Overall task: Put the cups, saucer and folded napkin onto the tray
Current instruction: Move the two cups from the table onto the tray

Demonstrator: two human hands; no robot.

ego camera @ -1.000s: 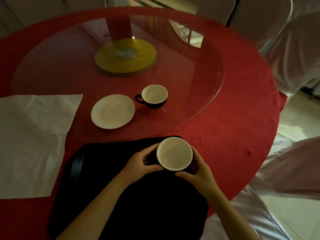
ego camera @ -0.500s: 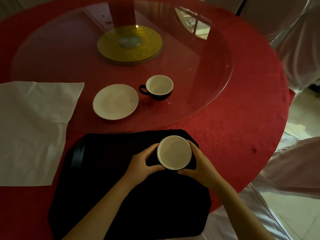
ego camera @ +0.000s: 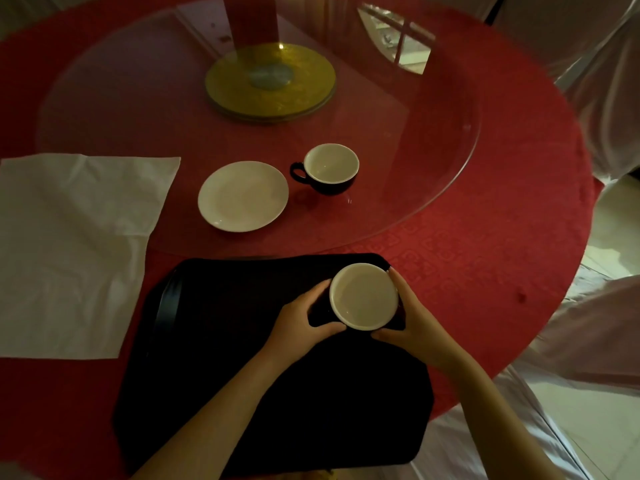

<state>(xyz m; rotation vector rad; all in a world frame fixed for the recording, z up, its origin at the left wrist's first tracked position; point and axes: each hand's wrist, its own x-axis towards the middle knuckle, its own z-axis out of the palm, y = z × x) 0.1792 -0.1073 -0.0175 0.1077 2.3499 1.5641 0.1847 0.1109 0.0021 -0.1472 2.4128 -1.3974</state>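
Observation:
A dark cup with a white inside [ego camera: 363, 295] is at the far right corner of the black tray [ego camera: 221, 358]. My left hand [ego camera: 304, 317] and my right hand [ego camera: 405, 320] clasp it from both sides. I cannot tell whether it rests on the tray or hovers just above. A second dark cup [ego camera: 330, 168] stands on the glass turntable, handle to the left. The white saucer [ego camera: 243, 196] lies left of it. A white napkin [ego camera: 72, 251] lies spread flat on the red cloth at the left.
The round table carries a red cloth [ego camera: 502, 209] and a glass turntable [ego camera: 433, 133] with a gold hub [ego camera: 270, 81]. White-covered chairs [ego camera: 595, 74] stand at the right. The tray's near edge reaches the table's front edge.
Both hands have carried the cup a little farther across the tray, toward its far right corner. The view has tilted downward. Saucer, second cup and napkin stay where they were.

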